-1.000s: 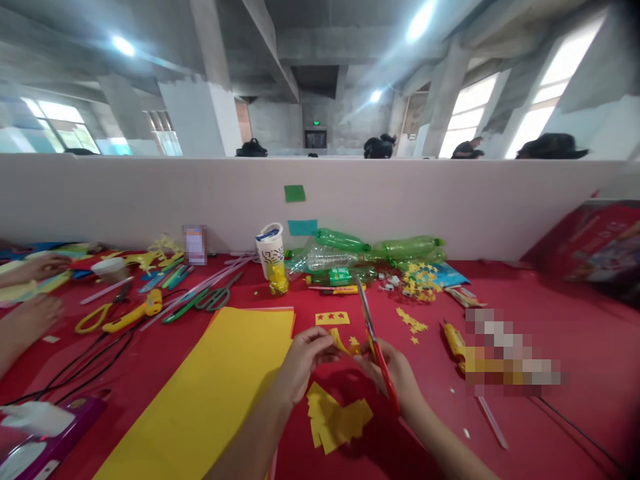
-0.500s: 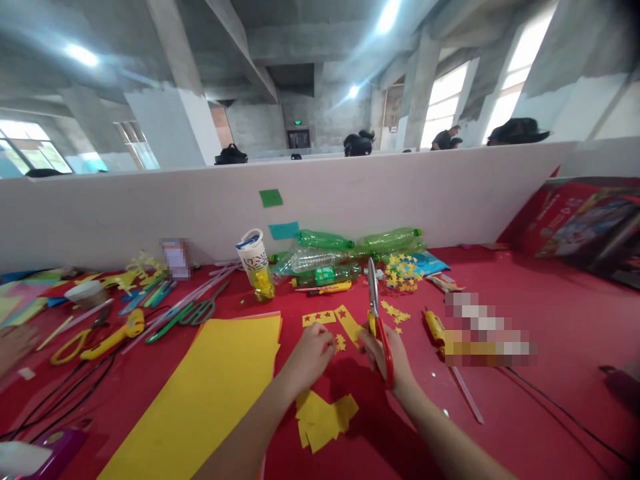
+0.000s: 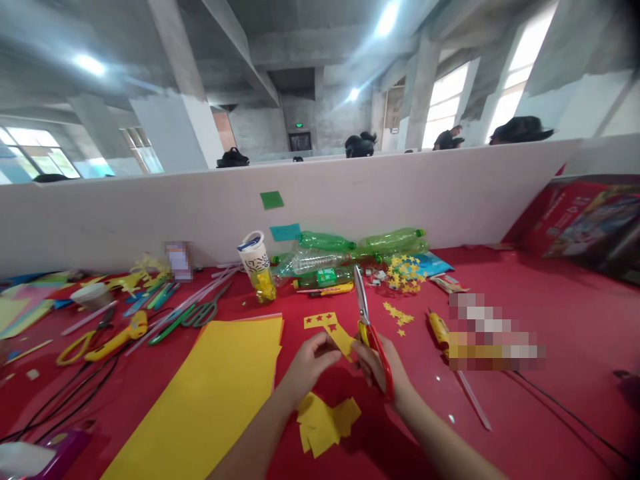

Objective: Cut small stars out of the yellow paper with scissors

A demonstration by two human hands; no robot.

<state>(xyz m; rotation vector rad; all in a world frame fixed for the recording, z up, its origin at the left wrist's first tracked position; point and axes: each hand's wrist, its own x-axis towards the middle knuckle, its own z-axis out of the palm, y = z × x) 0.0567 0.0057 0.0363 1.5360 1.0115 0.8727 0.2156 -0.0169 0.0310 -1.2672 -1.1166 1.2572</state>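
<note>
My right hand holds red-handled scissors, blades pointing up and away. Its fingertips touch the near end of a yellow strip with a star cut-out. My left hand is beside that strip, thumb and fingers apart, with nothing visible between them. Another yellow strip with star holes lies just beyond. Yellow paper pieces are piled near my wrists. Small yellow stars lie right of the scissors, with a larger heap of stars behind them.
Large yellow sheets lie at left, near green-handled scissors and a yellow glue gun. Plastic bottles and a white cup stand or lie by the partition. Another yellow tool is at right.
My left hand has opened from its curled pose. The star strip has shifted nearer, and the scissors' blades have swung left. The small star cluster between my hands is no longer visible.
</note>
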